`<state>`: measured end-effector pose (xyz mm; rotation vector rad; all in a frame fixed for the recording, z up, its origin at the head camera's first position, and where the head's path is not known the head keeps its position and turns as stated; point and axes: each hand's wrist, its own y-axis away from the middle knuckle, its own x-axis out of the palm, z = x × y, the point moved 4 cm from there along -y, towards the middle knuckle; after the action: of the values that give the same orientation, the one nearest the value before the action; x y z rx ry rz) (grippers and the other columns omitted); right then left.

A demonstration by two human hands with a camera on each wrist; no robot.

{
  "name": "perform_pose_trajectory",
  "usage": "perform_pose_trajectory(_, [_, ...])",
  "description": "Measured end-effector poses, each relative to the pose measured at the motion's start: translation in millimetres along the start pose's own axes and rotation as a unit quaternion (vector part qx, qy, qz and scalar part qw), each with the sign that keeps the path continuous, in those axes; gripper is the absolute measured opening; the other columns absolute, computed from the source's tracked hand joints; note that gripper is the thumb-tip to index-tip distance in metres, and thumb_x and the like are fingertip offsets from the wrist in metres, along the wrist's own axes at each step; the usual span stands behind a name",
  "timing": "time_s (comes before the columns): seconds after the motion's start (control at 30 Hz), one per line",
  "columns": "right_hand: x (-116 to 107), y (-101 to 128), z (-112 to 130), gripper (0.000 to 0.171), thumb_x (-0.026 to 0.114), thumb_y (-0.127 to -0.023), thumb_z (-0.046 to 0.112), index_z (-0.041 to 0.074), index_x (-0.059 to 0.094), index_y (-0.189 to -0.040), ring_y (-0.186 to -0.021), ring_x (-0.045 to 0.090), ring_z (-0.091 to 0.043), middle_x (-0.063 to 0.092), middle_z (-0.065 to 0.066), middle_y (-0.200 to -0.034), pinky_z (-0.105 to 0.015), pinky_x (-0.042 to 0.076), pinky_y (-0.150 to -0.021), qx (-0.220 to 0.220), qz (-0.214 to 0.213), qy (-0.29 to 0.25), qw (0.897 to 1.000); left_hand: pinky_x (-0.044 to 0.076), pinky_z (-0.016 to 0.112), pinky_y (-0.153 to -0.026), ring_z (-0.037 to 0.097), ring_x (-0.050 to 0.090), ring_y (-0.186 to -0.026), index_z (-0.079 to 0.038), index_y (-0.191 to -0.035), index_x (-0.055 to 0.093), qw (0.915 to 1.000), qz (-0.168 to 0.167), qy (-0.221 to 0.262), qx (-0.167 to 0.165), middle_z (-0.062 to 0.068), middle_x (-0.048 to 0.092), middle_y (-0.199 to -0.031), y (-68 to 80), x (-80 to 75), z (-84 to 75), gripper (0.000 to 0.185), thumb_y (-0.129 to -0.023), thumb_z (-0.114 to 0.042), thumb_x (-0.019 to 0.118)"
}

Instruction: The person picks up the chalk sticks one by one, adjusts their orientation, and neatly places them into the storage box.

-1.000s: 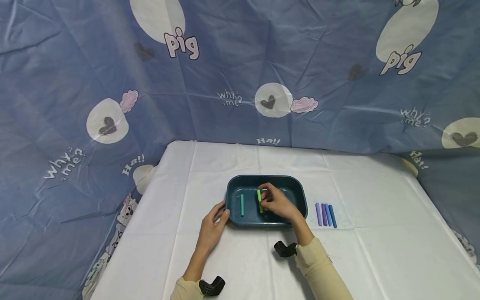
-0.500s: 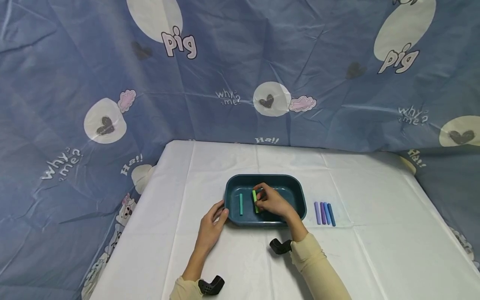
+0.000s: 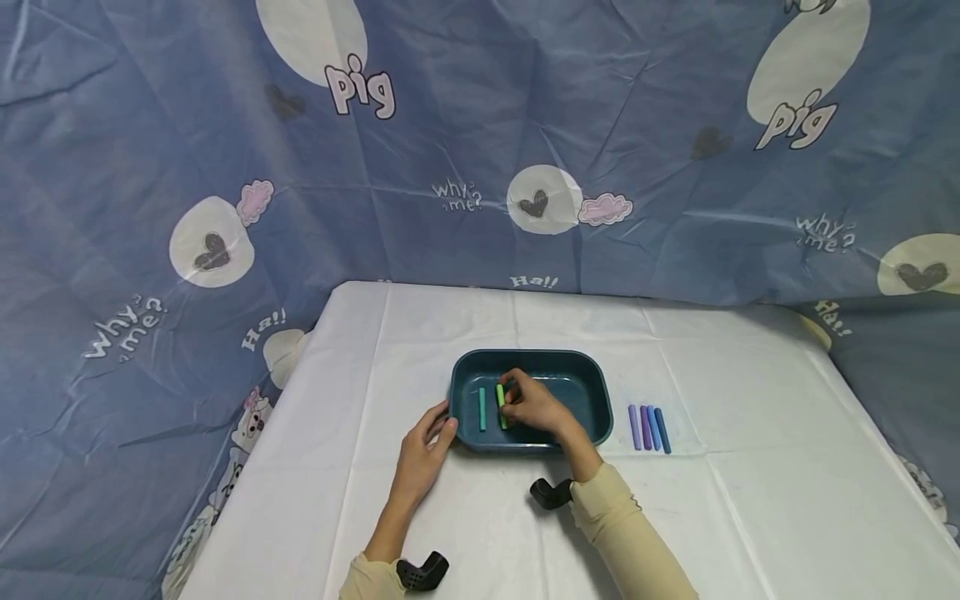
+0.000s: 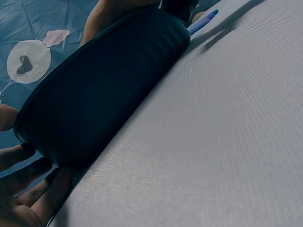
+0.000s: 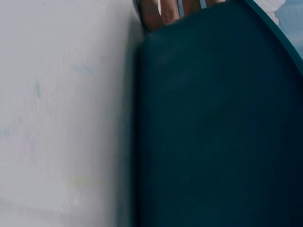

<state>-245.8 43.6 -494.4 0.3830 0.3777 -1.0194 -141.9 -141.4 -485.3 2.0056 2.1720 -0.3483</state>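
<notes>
A dark teal tray [image 3: 525, 447] stands on the white-covered table. My left hand [image 3: 420, 460] rests against its left end; in the left wrist view the fingers [image 4: 21, 177] touch the outer wall. Over the tray's inside, my right hand [image 3: 536, 406] pinches a yellow-green chalk stick [image 3: 501, 407] between thumb and fingertips. This stick stands almost parallel to a teal-green chalk stick [image 3: 482, 409] lying in the tray's left part. Whether the held stick touches the tray floor I cannot tell. In the right wrist view the tray wall hides the right hand and the stick.
Several purple and blue chalk sticks [image 3: 648, 428] lie side by side on the tablecloth [image 3: 765, 400], right of the tray. Faint coloured smudges mark the cloth. A blue patterned curtain [image 3: 465, 142] hangs behind the table.
My right hand has moved left inside the tray, carrying the yellow-green chalk stick closer to the teal-green one. The left hand has stayed at the tray's left end.
</notes>
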Motion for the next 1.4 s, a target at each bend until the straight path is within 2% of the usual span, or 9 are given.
perform_pose_trajectory(0.13, [3.6, -1.1, 4.8, 0.041, 0.067, -0.082, -0.001, -0.001, 0.052, -0.12, -0.065, 0.06, -0.014, 0.061, -0.012, -0.083, -0.028, 0.055, -0.06, 0.001, -0.01, 0.041, 0.999, 0.052, 0.038, -0.093, 0.028, 0.058, -0.119, -0.003, -0.136, 0.048, 1.0, 0.001, 0.0, -0.003, 0.02, 0.058, -0.13, 0.3, 0.1, 0.9, 0.047, -0.096, -0.026, 0.056])
perform_pose_trajectory(0.3, [7.7, -2.7, 10.9, 0.04, 0.069, -0.084, 0.006, 0.002, 0.052, -0.12, -0.071, 0.062, -0.018, 0.066, -0.012, -0.087, -0.033, 0.053, -0.068, 0.025, -0.01, 0.104, 0.994, 0.053, 0.036, -0.093, 0.028, 0.058, -0.119, -0.003, -0.136, 0.048, 1.0, 0.003, 0.007, -0.001, 0.019, 0.057, -0.131, -0.4, 0.6, 2.1, 0.047, -0.096, -0.026, 0.056])
perform_pose_trajectory(0.53, [10.9, -7.3, 12.4, 0.04, 0.069, -0.085, 0.01, 0.005, 0.052, -0.121, -0.078, 0.064, -0.021, 0.067, -0.013, -0.093, -0.037, 0.053, -0.073, 0.049, -0.01, 0.145, 0.988, 0.052, 0.036, -0.093, 0.028, 0.058, -0.119, -0.003, -0.136, 0.049, 0.9999, 0.002, 0.014, -0.001, 0.019, 0.057, -0.131, -1.1, 0.1, 2.0, 0.047, -0.096, -0.026, 0.056])
perform_pose_trajectory(0.8, [11.0, -7.0, 11.1, 0.041, 0.068, -0.086, 0.01, 0.006, 0.052, -0.123, -0.08, 0.063, -0.021, 0.066, -0.012, -0.094, -0.037, 0.052, -0.073, 0.052, -0.009, 0.137, 0.989, 0.052, 0.038, -0.093, 0.029, 0.058, -0.119, -0.003, -0.136, 0.049, 0.9999, 0.002, 0.011, -0.004, 0.02, 0.057, -0.131, -0.2, 0.1, -0.1, 0.047, -0.096, -0.026, 0.056])
perform_pose_trajectory(1.17, [10.4, -3.9, 11.5, 0.041, 0.067, -0.086, 0.01, 0.005, 0.051, -0.124, -0.071, 0.064, -0.017, 0.067, -0.012, -0.092, -0.036, 0.052, -0.073, 0.038, -0.007, 0.117, 0.992, 0.053, 0.032, -0.092, 0.027, 0.058, -0.119, -0.003, -0.136, 0.049, 1.0, 0.0, 0.006, -0.001, 0.018, 0.058, -0.13, 0.0, 0.0, 2.9, 0.047, -0.096, -0.026, 0.056])
perform_pose_trajectory(1.4, [7.6, -1.1, 9.3, 0.041, 0.064, -0.088, 0.009, 0.005, 0.048, -0.126, -0.066, 0.066, -0.016, 0.066, -0.014, -0.093, -0.033, 0.054, -0.068, 0.039, -0.003, 0.068, 0.997, 0.053, 0.035, -0.093, 0.027, 0.058, -0.12, -0.004, -0.136, 0.049, 1.0, 0.002, 0.007, -0.003, 0.018, 0.057, -0.132, 0.4, 0.1, 2.6, 0.047, -0.096, -0.027, 0.056])
